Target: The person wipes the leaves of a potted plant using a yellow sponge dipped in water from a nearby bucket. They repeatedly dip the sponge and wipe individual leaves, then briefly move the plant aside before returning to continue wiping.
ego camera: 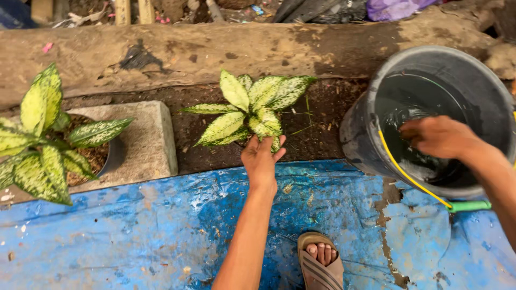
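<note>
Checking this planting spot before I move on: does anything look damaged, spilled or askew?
The blue painted floor is worn, its paint flaked off in a brown strip below the grey plastic bucket. The left hand holds the small variegated plant at its base; the right hand reaches into the bucket.

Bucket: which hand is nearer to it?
Right. The right hand reaches inside the bucket, by the water. The left hand is off to its left, at the small plant.
</note>
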